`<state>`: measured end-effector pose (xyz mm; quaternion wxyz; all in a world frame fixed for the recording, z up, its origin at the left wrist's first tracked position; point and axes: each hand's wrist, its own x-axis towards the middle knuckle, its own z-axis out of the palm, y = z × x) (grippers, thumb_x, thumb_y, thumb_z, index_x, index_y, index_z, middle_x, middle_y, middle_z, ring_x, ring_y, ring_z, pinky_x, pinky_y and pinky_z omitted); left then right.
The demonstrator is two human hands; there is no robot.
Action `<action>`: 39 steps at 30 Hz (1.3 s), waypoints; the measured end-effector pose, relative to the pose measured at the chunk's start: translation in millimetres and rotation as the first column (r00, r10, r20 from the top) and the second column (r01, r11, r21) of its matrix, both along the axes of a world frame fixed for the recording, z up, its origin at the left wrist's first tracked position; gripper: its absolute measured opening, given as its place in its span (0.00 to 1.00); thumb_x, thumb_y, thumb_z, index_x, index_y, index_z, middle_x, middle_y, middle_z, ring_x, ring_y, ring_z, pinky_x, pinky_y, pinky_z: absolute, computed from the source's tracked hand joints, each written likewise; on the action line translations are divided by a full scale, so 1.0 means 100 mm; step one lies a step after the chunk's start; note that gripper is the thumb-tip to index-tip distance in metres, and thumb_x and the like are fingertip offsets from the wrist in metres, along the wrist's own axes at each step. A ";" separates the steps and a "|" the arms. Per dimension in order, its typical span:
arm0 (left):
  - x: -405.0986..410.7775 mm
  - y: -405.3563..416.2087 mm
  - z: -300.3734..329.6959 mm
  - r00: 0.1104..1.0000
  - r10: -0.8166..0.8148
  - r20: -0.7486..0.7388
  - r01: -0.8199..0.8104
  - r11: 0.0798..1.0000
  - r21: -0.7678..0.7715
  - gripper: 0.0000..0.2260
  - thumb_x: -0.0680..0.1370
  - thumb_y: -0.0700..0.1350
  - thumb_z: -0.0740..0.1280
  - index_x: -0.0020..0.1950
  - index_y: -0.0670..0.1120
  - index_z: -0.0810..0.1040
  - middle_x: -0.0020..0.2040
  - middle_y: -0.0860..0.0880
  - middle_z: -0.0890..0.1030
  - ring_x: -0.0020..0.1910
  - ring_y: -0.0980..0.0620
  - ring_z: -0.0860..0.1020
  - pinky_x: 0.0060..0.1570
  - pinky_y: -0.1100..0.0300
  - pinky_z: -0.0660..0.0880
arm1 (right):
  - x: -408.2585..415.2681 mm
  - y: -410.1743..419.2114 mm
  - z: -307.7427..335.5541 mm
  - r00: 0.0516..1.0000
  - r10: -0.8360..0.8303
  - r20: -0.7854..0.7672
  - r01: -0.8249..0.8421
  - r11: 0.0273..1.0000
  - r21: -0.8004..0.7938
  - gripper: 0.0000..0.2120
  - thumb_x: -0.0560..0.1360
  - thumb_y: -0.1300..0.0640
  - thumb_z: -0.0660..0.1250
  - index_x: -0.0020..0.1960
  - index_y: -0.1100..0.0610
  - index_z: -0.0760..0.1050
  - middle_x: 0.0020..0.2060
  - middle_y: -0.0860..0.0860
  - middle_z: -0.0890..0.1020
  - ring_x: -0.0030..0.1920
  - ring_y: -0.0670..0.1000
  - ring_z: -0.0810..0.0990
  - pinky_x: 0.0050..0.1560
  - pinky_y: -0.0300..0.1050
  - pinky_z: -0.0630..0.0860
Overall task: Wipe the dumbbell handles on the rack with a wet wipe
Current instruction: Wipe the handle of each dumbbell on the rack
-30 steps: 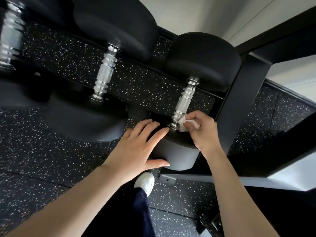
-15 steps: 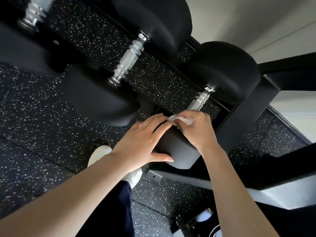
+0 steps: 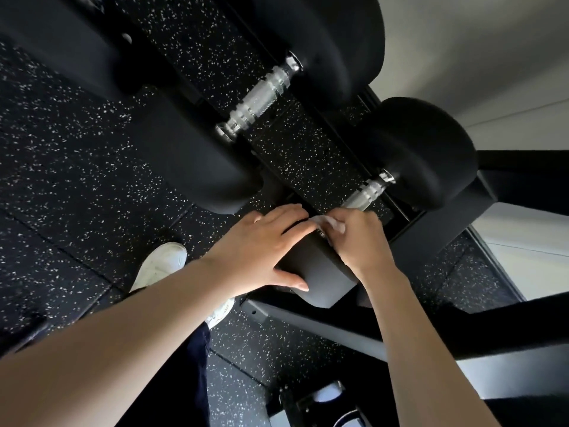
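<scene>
Right hand has its grip closed around the white wet wipe, fingers curled, and presses it on the near end of the chrome handle of the nearest dumbbell – this dumbbell lies on the rack, at its right end. Left hand lies open and flat, fingers straight, on the near black head of the same dumbbell, I think to steady it. As I judge it, the far part of this handle is not yet wiped. A second handle on the next dumbbell has no hand on it – whether it was cleaned, I cannot tell.
</scene>
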<state>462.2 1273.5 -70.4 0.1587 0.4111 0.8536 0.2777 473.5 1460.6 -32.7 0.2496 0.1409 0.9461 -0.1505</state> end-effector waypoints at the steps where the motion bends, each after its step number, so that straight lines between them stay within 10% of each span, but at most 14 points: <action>1: 0.00 0.00 0.00 1.000 0.005 -0.005 -0.005 1.000 0.004 0.38 0.66 0.69 0.61 0.69 0.48 0.66 0.67 0.47 0.73 0.68 0.50 0.67 0.51 0.49 0.76 | -0.01 0.00 -0.01 1.000 -0.005 0.003 0.005 1.000 -0.017 0.09 0.76 0.55 0.63 0.44 0.58 0.80 0.36 0.60 0.81 0.41 0.63 0.78 0.41 0.52 0.75; 6: 0.01 0.01 0.00 0.999 0.013 -0.033 -0.013 1.000 0.005 0.38 0.65 0.69 0.63 0.67 0.46 0.70 0.65 0.47 0.74 0.67 0.49 0.70 0.50 0.50 0.76 | -0.02 0.02 0.00 0.996 0.051 -0.067 -0.051 0.999 0.008 0.14 0.76 0.52 0.59 0.41 0.59 0.80 0.33 0.60 0.81 0.35 0.62 0.78 0.34 0.43 0.65; 19: 0.01 0.01 -0.03 1.000 0.016 -0.017 -0.016 1.000 0.027 0.38 0.68 0.71 0.55 0.67 0.46 0.71 0.66 0.48 0.74 0.67 0.51 0.66 0.50 0.50 0.77 | -0.31 0.31 -0.12 0.974 -0.070 -0.218 0.087 0.994 0.071 0.08 0.75 0.59 0.64 0.45 0.56 0.82 0.38 0.54 0.84 0.36 0.55 0.82 0.37 0.50 0.80; 29: 0.01 0.02 -0.04 1.000 0.019 -0.009 -0.018 0.999 0.032 0.38 0.67 0.71 0.54 0.67 0.47 0.72 0.66 0.49 0.74 0.68 0.53 0.64 0.50 0.52 0.76 | -0.50 0.23 -0.01 0.946 -0.127 -0.297 0.230 0.911 0.342 0.11 0.79 0.60 0.57 0.48 0.64 0.76 0.43 0.63 0.80 0.46 0.65 0.77 0.42 0.47 0.64; 39: 0.00 0.00 -0.01 1.000 -0.008 0.007 0.008 1.000 -0.004 0.38 0.68 0.71 0.55 0.68 0.47 0.71 0.67 0.49 0.72 0.69 0.53 0.63 0.50 0.52 0.76 | -0.18 0.22 -0.09 0.633 -0.570 -0.524 0.561 0.804 -0.197 0.08 0.77 0.62 0.65 0.53 0.63 0.77 0.40 0.54 0.79 0.41 0.50 0.76 0.40 0.28 0.65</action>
